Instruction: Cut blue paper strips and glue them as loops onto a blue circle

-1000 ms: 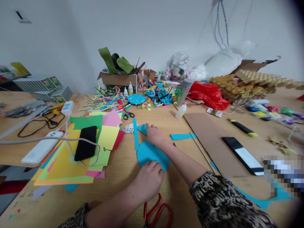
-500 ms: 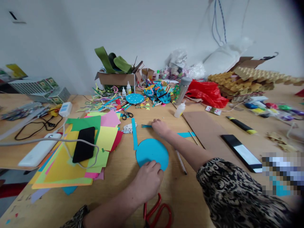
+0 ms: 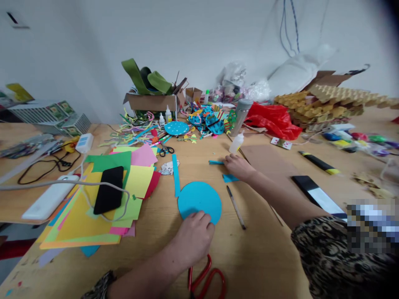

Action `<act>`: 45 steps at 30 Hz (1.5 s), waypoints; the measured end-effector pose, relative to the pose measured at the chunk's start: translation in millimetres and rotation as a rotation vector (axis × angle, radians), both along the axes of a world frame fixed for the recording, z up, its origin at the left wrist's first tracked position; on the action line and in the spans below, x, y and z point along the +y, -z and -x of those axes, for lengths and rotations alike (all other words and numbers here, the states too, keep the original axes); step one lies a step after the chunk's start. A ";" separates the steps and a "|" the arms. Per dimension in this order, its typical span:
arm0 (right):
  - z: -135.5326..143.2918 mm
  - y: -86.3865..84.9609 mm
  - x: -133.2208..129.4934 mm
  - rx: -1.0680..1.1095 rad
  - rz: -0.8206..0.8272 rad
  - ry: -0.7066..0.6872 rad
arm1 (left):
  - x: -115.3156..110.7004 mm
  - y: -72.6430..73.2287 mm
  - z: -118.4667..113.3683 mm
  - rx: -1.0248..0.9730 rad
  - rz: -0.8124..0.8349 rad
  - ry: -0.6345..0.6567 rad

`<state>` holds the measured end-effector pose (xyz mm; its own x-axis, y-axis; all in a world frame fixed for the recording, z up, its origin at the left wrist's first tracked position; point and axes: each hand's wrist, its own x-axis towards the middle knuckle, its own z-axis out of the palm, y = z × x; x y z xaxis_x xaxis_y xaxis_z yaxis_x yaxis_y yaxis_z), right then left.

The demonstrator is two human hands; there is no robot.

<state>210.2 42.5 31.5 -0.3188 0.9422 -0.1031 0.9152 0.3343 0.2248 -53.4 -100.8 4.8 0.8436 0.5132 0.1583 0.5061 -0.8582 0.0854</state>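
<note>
A flat blue paper circle point(image 3: 199, 200) lies on the table in front of me. My left hand point(image 3: 195, 233) rests at its lower edge with curled fingers, closed over the rim; the fingertips are partly hidden. Farther off and to the right, my right hand point(image 3: 238, 165) pinches thin blue paper strips point(image 3: 215, 162), whose ends stick out to the left. Another blue strip point(image 3: 230, 178) lies just below that hand, partly covered by it. A long blue strip point(image 3: 176, 176) touches the circle's upper left edge. Red-handled scissors point(image 3: 208, 276) lie below my left hand.
A pen point(image 3: 236, 207) lies right of the circle. Coloured paper sheets point(image 3: 84, 220) with a black phone point(image 3: 109, 190) are stacked at left. A glue bottle point(image 3: 236, 143) stands beyond my right hand, small black scissors point(image 3: 166, 150) lie farther left, and brown cardboard point(image 3: 264, 160) lies at right.
My right hand has moved to the right with the thin blue strips, over part of the other blue strip and toward the glue bottle. My left hand stays at the circle.
</note>
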 end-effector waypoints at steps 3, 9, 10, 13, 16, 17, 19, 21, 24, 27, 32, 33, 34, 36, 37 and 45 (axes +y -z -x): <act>-17.7 -4.7 0.1 0.044 0.027 0.024 | -0.3 1.0 0.0 -0.023 -0.010 -0.010; -49.2 -34.9 15.6 0.076 0.029 0.189 | 0.1 -3.3 0.1 -0.035 -0.018 0.000; -50.2 -37.2 16.5 0.065 0.021 0.209 | 0.1 -3.9 0.0 -0.035 -0.018 0.002; -41.2 -33.6 12.8 0.014 0.036 0.187 | -0.2 -4.7 -0.5 -0.042 -0.015 -0.001; -22.7 -21.7 5.0 -0.055 0.083 0.132 | -0.1 -4.6 -0.6 -0.056 -0.019 -0.005; -17.1 -18.2 2.9 -0.076 0.095 0.122 | 0.0 -4.5 -0.6 -0.060 -0.022 -0.005; -9.8 -13.8 0.8 -0.111 0.111 0.112 | 0.3 -3.9 -0.4 -0.067 -0.024 0.001; -8.2 -12.5 1.1 -0.136 0.124 0.113 | 0.5 -3.1 -0.2 -0.073 -0.026 0.000; -13.7 -12.7 3.1 -0.166 0.138 0.138 | 0.6 -2.6 0.0 -0.073 -0.027 -0.004; -22.0 -12.0 2.8 -0.183 0.141 0.173 | 0.6 -3.5 -0.1 -0.063 -0.024 0.000; -27.0 -17.8 -3.5 -0.164 0.101 0.220 | -0.3 -4.4 -0.1 -0.049 -0.012 -0.007; -24.8 -21.5 -4.5 -0.153 0.082 0.230 | -0.5 -4.0 -0.2 -0.048 -0.011 -0.006; -20.6 -25.8 -5.4 -0.139 0.060 0.238 | -0.6 -3.5 -0.3 -0.047 -0.009 -0.005; -5.0 -35.0 -6.7 -0.092 0.025 0.231 | -0.5 -2.6 -0.6 -0.045 -0.010 -0.002; 6.9 -39.0 -7.4 -0.057 0.019 0.209 | -0.4 -2.4 -0.8 -0.044 -0.012 -0.001; 155.1 -33.2 -14.3 0.262 0.165 0.058 | -0.4 -8.9 -0.4 0.006 0.012 -0.013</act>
<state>55.1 28.2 64.7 -0.3014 0.9368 -0.1775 0.9533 0.2926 -0.0742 -53.0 -101.2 13.6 0.8376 0.5262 0.1468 0.5180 -0.8504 0.0923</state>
